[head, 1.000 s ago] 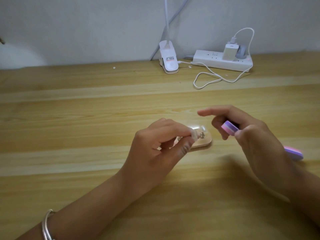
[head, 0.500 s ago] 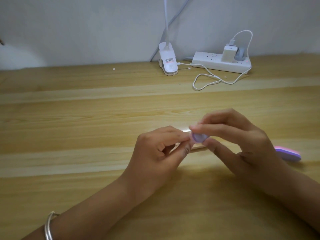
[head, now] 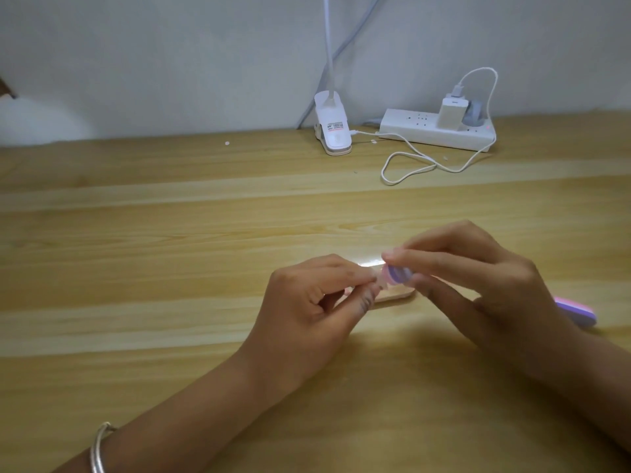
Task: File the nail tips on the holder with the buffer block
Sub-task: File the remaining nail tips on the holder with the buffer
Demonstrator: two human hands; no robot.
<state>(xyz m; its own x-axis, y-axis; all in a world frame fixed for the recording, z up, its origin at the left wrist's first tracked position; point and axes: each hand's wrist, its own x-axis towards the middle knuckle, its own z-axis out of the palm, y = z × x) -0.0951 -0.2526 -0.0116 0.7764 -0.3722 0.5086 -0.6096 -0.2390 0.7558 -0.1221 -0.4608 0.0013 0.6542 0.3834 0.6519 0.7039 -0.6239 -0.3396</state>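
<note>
A pale pink nail tip holder (head: 396, 295) lies on the wooden table (head: 170, 233), mostly hidden behind my fingers. My left hand (head: 317, 308) pinches the clear nail tip on it between thumb and forefinger; the tip itself is barely visible. My right hand (head: 478, 281) grips the pink and purple striped buffer block (head: 397, 275). The block's front end lies against the spot where my left fingertips meet, and its rear end (head: 577, 312) sticks out behind my right wrist.
At the back of the table a white clip lamp base (head: 333, 131) stands near the wall. To its right sits a white power strip (head: 437, 129) with a charger, and its white cable (head: 409, 165) loops forward. A bracelet (head: 99, 448) circles my left wrist.
My right hand has brought the buffer block's front end left and down from open air onto the nail tip held by my left hand. The left hand has stayed in place.
</note>
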